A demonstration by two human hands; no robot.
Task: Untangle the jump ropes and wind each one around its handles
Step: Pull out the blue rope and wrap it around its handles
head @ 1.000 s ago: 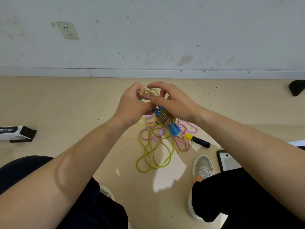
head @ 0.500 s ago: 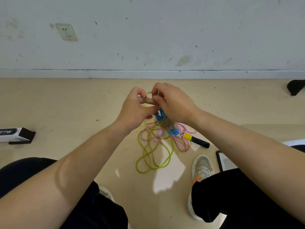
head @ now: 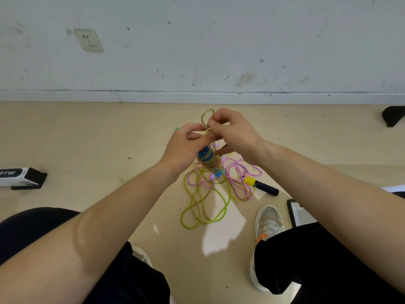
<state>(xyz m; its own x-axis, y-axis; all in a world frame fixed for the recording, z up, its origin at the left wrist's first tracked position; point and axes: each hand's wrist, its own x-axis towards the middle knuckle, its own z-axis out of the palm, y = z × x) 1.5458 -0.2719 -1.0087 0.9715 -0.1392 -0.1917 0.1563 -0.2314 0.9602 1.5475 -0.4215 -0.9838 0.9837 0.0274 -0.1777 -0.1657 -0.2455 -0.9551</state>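
Above the floor hang blue handles (head: 208, 160) wound with a speckled tan rope. My left hand (head: 186, 145) holds the rope just above them. My right hand (head: 232, 130) pinches the same rope where a small loop (head: 207, 116) stands up between the two hands. On the floor below lie a tangled pink rope (head: 238, 178) and a yellow-green rope (head: 203, 207). A yellow and black handle (head: 260, 186) lies at the right of the tangle.
A black and white box (head: 20, 178) lies on the floor at the left. A phone (head: 298, 212) lies beside my right shoe (head: 268, 222). A dark object (head: 393, 115) sits at the far right by the wall (head: 197, 51).
Both hands have risen a little and drawn the tan rope up into a loop above them. The wound blue handles now hang nearly upright below the hands.
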